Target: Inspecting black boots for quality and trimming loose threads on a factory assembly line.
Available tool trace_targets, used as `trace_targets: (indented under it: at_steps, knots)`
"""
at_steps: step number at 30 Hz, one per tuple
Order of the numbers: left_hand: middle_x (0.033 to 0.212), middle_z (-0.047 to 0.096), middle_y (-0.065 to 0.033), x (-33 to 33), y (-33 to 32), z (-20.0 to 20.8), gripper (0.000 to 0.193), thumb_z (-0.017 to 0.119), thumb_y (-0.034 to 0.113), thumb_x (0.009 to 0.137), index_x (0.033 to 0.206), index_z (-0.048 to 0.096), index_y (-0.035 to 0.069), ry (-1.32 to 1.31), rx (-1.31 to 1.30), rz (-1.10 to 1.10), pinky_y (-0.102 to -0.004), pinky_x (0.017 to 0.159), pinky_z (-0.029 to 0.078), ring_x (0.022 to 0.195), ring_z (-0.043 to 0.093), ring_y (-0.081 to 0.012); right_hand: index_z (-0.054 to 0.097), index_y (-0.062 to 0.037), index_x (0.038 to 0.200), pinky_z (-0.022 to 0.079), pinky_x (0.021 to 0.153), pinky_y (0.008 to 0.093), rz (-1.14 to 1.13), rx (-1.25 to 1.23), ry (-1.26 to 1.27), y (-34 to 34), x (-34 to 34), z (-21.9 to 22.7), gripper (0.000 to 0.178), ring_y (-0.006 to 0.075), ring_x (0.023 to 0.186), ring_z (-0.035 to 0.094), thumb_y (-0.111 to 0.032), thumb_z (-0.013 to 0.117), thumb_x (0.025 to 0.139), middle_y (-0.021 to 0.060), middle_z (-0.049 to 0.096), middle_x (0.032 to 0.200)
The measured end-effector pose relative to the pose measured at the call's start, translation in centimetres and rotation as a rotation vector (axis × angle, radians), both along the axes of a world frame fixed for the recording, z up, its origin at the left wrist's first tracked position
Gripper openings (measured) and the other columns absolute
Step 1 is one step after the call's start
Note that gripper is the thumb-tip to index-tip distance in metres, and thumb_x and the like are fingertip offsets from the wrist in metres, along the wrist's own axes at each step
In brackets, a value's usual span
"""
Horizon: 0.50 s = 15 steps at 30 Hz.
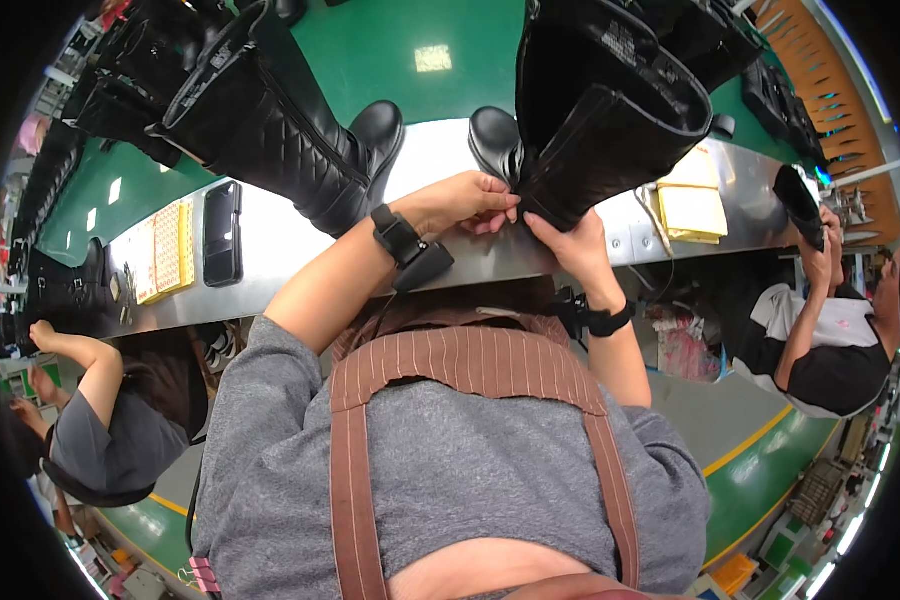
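A counter [270, 205], with a bright metal strip along its near edge and green beyond, bends across the upper half of the frame. On it, right of the top centre, stands the boot being handled [610, 140], tall and black, its wide shaft opening at the upper right and its rounded toe near the top middle. A second tall black boot [270, 120], with quilted stitching, stands at the upper left, apart from the first, its toe turned toward the middle.

A co-worker in black and white [820, 330] at the right edge holds up a dark piece [798, 205]; another in dark grey [115, 430] sits at the lower left.

The right hand [575, 245] clasps the boot at its ankle, thumb on the near side, fingers partly hidden behind it. The left hand [475, 205] is at the boot's front, its grip pinched together against the ankle; whether anything small is between the fingertips I cannot tell.

A yellow-edged stack [168, 250] lies at the left of the metal strip, a yellow bundle [692, 205] at the right. Beside the left stack lies a flat black case [222, 235]. Smallest are the black wristbands: left [398, 235], right [607, 320].
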<state>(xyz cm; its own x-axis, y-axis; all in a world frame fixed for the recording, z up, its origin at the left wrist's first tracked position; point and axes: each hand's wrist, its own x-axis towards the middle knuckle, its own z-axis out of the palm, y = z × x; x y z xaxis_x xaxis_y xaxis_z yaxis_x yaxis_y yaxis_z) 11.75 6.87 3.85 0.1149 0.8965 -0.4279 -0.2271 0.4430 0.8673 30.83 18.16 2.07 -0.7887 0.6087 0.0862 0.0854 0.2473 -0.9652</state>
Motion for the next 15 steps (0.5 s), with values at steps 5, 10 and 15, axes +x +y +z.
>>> trace_targets:
  at_steps: [5, 10, 15]
  knots:
    - [0.052, 0.048, 0.0024, 1.0, -2.5, 16.4, 0.028, 0.049, 0.024, 0.100, 0.085, 0.061, 0.003, -0.019, 0.606, 0.190, -0.0173, 0.046, 0.030, 0.046, 0.040, -0.0029, 0.053, -0.0009, 0.121, 0.048, 0.089, 0.0320, -0.086, 0.098, -0.060, -0.6, 0.1, 0.1, 0.052, 0.0195, 0.100, 0.064, -0.013, 0.076, 0.077, 0.0103, 0.068, 0.107]
    - [0.067, 0.063, -0.0022, 1.2, -3.9, 17.0, 0.034, 0.046, 0.029, 0.101, 0.098, 0.064, 0.000, 0.276, 0.537, 0.259, -0.0195, 0.054, 0.044, 0.059, 0.058, -0.0072, 0.050, -0.0009, 0.128, 0.047, 0.092, 0.0322, 0.046, 0.041, -0.098, -2.0, -0.6, 1.5, 0.061, 0.0196, 0.105, 0.061, -0.016, 0.078, 0.076, 0.0114, 0.066, 0.112]
    - [0.067, 0.063, -0.0048, -0.8, -13.9, 12.6, 0.031, 0.065, 0.028, 0.090, 0.083, 0.067, -0.001, 0.787, 0.075, 0.096, -0.0243, 0.057, 0.044, 0.060, 0.057, -0.0091, 0.053, 0.0009, 0.126, 0.045, 0.093, 0.0321, 0.152, -0.280, -0.385, -0.4, 0.1, 4.3, 0.061, 0.0169, 0.106, 0.059, -0.021, 0.080, 0.075, 0.0103, 0.065, 0.113]
